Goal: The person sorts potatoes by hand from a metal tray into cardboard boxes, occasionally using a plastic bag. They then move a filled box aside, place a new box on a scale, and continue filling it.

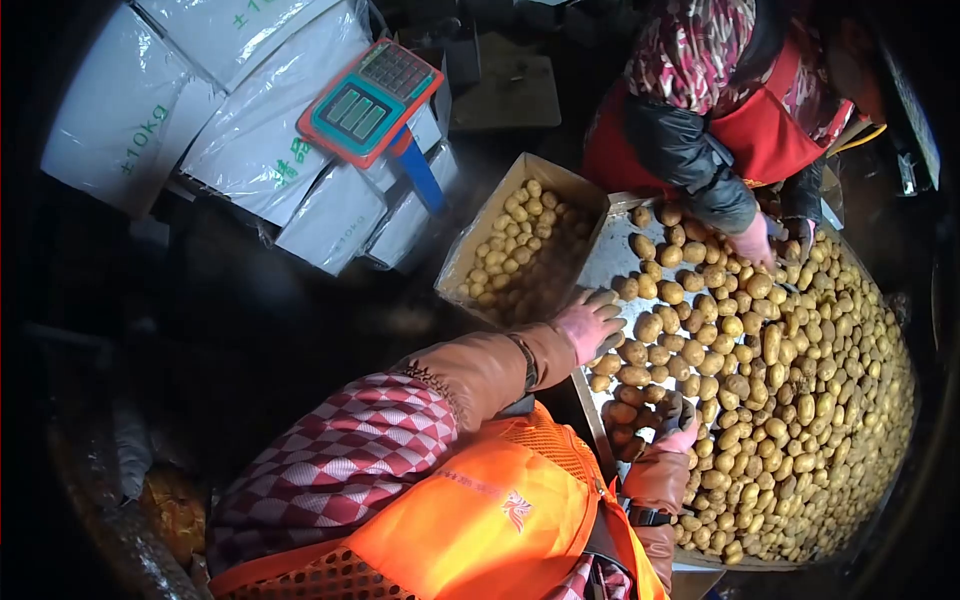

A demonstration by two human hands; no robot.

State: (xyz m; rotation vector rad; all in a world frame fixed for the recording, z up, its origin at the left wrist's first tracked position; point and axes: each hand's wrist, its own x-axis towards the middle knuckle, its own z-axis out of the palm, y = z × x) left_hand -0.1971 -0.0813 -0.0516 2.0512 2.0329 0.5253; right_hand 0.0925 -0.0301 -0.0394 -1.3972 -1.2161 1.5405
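Note:
My left hand [590, 325], in a pink glove with dark fingers, lies with its fingers spread at the near rim of a metal sorting table [622, 262]. Brown potatoes [634, 352] are just beyond its fingertips. My right hand [678, 424], gloved alike, is lower down among the potatoes; its fingers are apart and slightly bent, and I see no potato clearly gripped in it. Loose potatoes are spread thinly near my hands and heaped thickly into a large pile [820, 400] on the right.
A cardboard box [448, 270] part-filled with potatoes stands against the table's left side. Across from me, a co-worker's gloved hand [752, 243] reaches into the potatoes. White cartons [245, 130] are stacked at upper left, beside a red and teal digital scale [372, 103].

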